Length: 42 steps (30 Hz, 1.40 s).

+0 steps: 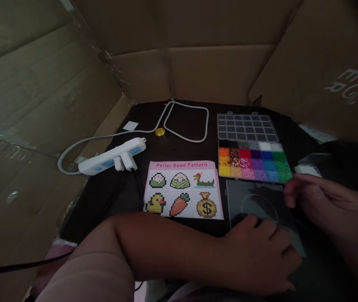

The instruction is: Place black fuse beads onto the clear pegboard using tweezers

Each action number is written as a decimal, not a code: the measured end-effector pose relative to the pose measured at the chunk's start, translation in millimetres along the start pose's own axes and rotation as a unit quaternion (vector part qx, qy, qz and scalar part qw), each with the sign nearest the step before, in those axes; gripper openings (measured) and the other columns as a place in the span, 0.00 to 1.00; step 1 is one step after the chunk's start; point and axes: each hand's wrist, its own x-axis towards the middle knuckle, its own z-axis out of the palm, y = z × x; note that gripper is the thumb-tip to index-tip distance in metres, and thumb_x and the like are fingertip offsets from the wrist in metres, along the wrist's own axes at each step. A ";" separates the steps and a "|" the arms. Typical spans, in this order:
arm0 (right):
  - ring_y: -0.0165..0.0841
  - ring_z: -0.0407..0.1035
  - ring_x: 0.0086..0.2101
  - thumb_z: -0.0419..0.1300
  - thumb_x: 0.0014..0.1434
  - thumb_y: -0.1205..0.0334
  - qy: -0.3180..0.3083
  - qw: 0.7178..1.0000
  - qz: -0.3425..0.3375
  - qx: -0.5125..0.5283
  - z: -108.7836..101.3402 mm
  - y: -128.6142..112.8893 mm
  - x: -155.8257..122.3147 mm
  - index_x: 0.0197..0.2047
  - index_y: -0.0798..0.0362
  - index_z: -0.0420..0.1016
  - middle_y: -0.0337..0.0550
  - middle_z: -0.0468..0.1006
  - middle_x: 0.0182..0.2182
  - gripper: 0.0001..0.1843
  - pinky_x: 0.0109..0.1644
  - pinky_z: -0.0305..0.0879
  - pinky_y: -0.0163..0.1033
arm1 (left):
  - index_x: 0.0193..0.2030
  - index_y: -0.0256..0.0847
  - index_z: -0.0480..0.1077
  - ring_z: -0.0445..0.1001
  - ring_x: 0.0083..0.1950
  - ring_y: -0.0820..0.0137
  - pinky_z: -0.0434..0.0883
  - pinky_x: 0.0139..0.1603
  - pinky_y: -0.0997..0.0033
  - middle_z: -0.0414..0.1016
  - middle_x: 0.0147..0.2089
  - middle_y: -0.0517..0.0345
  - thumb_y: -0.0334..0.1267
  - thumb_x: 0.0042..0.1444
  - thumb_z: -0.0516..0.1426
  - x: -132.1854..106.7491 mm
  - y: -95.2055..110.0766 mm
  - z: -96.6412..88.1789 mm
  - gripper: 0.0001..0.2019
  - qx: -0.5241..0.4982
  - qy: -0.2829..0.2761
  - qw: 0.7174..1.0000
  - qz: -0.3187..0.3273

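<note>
A clear square pegboard (257, 199) lies on the dark table, just below an open bead box (252, 161) filled with coloured beads. My left hand (262, 253) reaches across from the left and rests on the pegboard's near edge, fingers curled down onto it. My right hand (323, 205) hovers at the board's right edge, its fingers held together and pointing left. Whether they pinch anything is too dim to see. A "Perler Bead Pattern" sheet (183, 188) with several pixel pictures lies left of the board.
A white power strip (112, 157) with a plug and a looping white cable (186, 123) sits at the back left. A small gold disc (160, 132) lies near the cable. Cardboard walls (179, 63) enclose the table. A black cable (15, 266) runs at the lower left.
</note>
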 end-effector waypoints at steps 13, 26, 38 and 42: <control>0.32 0.67 0.15 0.70 0.51 0.58 0.135 0.987 0.060 0.055 10.4 -9.0 5.4 0.42 0.54 0.82 0.42 0.76 0.21 0.15 0.19 0.63 0.41 | 0.52 0.41 0.73 0.66 0.51 0.59 0.63 0.43 0.59 0.70 0.51 0.52 0.53 0.61 0.59 0.7 -0.2 -1.7 0.20 -0.005 -0.002 1.000 0.003; 0.32 0.64 0.12 0.72 0.44 0.51 0.176 0.979 0.099 0.032 19.0 -23.8 9.1 0.36 0.55 0.78 0.42 0.76 0.17 0.20 0.16 0.60 0.38 | 0.51 0.41 0.73 0.66 0.52 0.59 0.63 0.43 0.59 0.70 0.51 0.53 0.53 0.61 0.59 -0.9 0.5 -0.4 0.20 0.002 0.011 1.000 0.000; 0.32 0.68 0.19 0.63 0.50 0.63 0.187 0.978 0.067 -0.066 15.1 -22.8 1.0 0.26 0.55 0.77 0.42 0.75 0.22 0.05 0.23 0.61 0.38 | 0.51 0.42 0.74 0.66 0.52 0.59 0.62 0.44 0.60 0.69 0.53 0.51 0.52 0.60 0.60 -2.0 0.9 2.3 0.19 0.005 0.027 1.000 -0.003; 0.32 0.68 0.22 0.63 0.52 0.63 0.192 0.974 0.066 -0.104 14.7 -21.8 -3.2 0.27 0.53 0.78 0.41 0.75 0.23 0.05 0.25 0.63 0.39 | 0.52 0.43 0.74 0.66 0.51 0.60 0.61 0.44 0.61 0.69 0.53 0.51 0.52 0.61 0.59 -2.9 1.5 1.9 0.19 0.011 0.024 1.000 0.000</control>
